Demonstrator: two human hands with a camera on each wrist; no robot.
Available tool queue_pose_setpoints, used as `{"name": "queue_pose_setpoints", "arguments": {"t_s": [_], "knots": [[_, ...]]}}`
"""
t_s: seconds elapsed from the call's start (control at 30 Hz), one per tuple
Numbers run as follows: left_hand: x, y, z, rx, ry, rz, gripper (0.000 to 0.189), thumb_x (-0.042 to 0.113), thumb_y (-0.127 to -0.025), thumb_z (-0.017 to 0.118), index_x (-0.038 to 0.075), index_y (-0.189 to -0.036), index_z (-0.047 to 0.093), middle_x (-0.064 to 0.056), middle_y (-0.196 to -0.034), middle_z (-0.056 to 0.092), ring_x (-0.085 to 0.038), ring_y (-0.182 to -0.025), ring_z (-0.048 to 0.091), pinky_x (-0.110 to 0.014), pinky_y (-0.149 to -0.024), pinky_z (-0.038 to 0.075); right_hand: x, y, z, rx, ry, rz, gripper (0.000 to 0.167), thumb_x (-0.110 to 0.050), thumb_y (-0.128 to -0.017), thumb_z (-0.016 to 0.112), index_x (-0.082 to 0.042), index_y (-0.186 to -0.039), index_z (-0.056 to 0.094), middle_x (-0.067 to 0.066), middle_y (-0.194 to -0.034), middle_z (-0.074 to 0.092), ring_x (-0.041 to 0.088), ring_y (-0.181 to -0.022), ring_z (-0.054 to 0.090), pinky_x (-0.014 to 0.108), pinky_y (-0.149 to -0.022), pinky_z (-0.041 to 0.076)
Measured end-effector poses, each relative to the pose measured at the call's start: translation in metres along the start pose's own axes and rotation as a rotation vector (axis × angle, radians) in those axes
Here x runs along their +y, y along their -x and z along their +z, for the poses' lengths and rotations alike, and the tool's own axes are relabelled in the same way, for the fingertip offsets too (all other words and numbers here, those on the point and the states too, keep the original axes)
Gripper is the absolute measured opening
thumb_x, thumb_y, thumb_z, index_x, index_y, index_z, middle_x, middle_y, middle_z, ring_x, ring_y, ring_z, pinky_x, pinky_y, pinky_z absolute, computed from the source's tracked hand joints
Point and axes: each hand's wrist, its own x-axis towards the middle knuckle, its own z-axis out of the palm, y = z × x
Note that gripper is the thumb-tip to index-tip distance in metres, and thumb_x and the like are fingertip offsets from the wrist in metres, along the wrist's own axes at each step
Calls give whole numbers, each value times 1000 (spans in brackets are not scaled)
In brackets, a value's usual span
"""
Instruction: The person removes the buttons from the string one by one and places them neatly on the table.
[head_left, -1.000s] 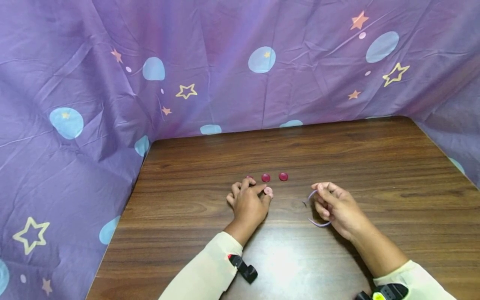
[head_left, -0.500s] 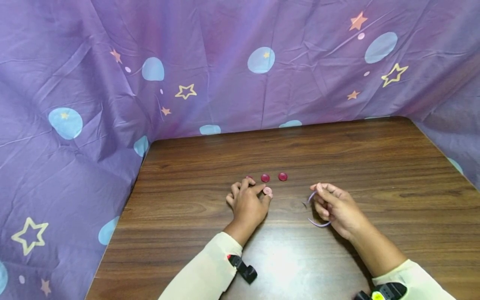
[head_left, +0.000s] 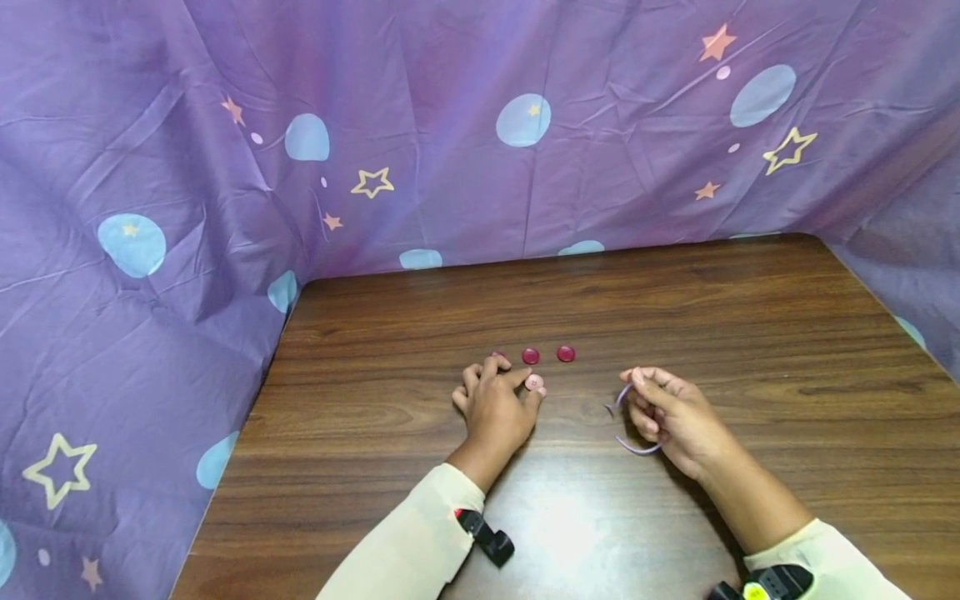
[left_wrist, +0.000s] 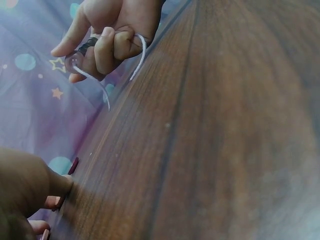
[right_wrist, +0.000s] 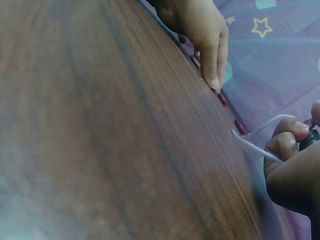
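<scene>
Left grip (head_left: 498,407) is pinching a pink button (head_left: 534,382); red buttons (head_left: 531,356) are lying at its ten (partly finger-covered), twelve and two o'clock; right grip (head_left: 670,414) is holding cord (head_left: 638,452).

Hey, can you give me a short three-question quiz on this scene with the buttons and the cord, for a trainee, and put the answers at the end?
1. Fill in: Counting the one partly hidden by the left hand, the head view shows ____ dark red buttons.

2. True or false: The left hand is pinching the pale pink button.

3. Multiple choice: What is the right hand holding?
A) a light purple cord
B) a metal chain
C) a green ribbon

Key:
1. three
2. True; it sits between thumb and finger.
3. A
</scene>
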Motion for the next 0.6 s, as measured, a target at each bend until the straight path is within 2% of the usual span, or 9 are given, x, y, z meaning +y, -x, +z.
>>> {"name": "queue_pose_setpoints", "arguments": {"t_s": [0.3, 0.37, 0.5, 0.6], "knots": [[0, 0, 1, 5, 4, 2, 27, 39, -92, 84, 31, -117, 86, -1, -128, 69, -32, -118, 54, -50, -89, 36, 2, 0, 1, -2, -11, -18, 27, -14, -117, 48, -16, -113, 75, -11, -76, 51, 7, -57, 35, 31, -56, 16], [0, 0, 0, 9, 6, 4, 27, 39, -92, 84, 31, -117, 86, -1, -128, 69, -32, -118, 54, -50, -89, 36, 2, 1, 1, 1, -7, -14, 26, -12, -116, 49, -17, -113, 75, -11, -76, 52, 5, -57, 38, 29, -55, 18], [0, 0, 0, 18, 13, 7, 28, 38, -91, 85, 30, -118, 86, -2, -127, 70, -31, -117, 55, -50, -88, 36, 0, 1, 1, 10, -1, 6, 23, -8, -113, 55, -17, -115, 75, -12, -78, 58, 0, -58, 46, 18, -52, 31], [-1, 0, 0, 14, 20, 1, 30, 38, -90, 87, 29, -119, 86, -2, -128, 70, -31, -118, 55, -50, -89, 36, 0, 0, 0, 11, -15, 13, 25, 0, -109, 58, -16, -117, 76, -11, -83, 65, 0, -60, 50, 14, -54, 42]]}}
